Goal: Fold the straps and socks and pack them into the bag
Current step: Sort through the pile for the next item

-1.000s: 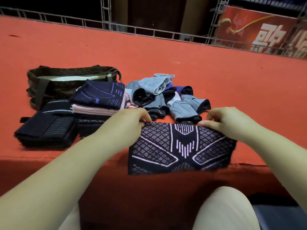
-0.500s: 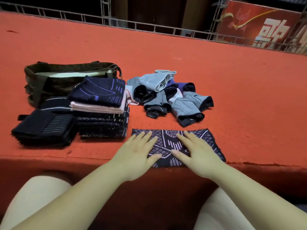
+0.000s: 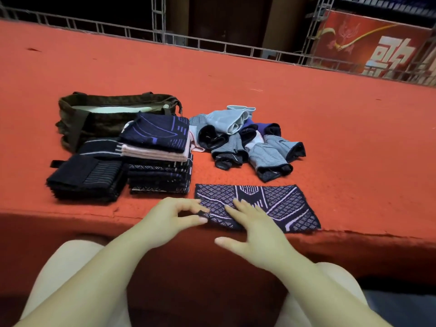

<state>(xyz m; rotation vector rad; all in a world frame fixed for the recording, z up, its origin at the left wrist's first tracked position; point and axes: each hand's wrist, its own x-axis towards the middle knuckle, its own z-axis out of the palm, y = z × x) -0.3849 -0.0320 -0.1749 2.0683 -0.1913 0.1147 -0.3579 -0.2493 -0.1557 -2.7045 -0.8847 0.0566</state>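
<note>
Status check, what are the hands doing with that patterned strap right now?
Left hand pinches patterned strap at its left end. Right hand flat on it, fingers straight. Bag open behind folded stacks. Nothing in the way.

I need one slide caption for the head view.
Left hand pinches the patterned strap corner while right hand presses it flat, beside folded stacks.
</note>
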